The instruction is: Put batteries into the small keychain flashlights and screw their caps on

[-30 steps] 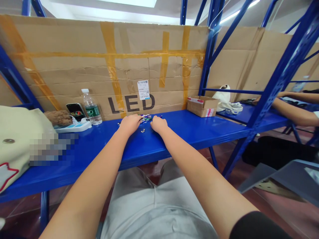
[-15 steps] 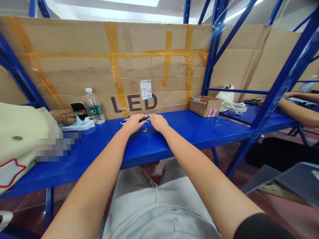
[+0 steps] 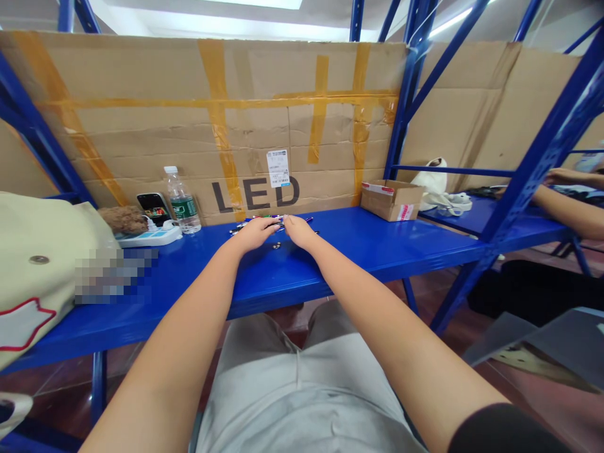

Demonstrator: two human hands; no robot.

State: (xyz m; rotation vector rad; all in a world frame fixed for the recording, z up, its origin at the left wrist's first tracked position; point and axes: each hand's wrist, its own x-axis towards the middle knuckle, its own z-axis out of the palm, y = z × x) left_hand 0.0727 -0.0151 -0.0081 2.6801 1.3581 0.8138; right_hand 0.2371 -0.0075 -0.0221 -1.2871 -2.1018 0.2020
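Note:
Several thin pen-like items (image 3: 240, 228) lie at the back of the blue table (image 3: 349, 242), partly hidden under my hands. My left hand (image 3: 255, 233) rests over their left part, its fingers pointing right. My right hand (image 3: 299, 231) is close beside it, over their right part, with the fingertips of both hands nearly meeting. What the fingers of either hand hold, if anything, is too small to make out. In front of the hands lie small shiny pieces (image 3: 277, 246) on the table.
Behind stands a cardboard panel (image 3: 165, 135). To the left are a cream bag (image 3: 51, 251), a power strip (image 3: 155, 237), a phone (image 3: 153, 206) and a water bottle (image 3: 183, 204). A small carton (image 3: 391, 200) sits right. Another person's arm (image 3: 566, 211) shows far right.
Both hands stay over the pen-like items with small finger shifts; more of those items shows at the right. The other person's arm has shifted slightly. The whole view has moved a little.

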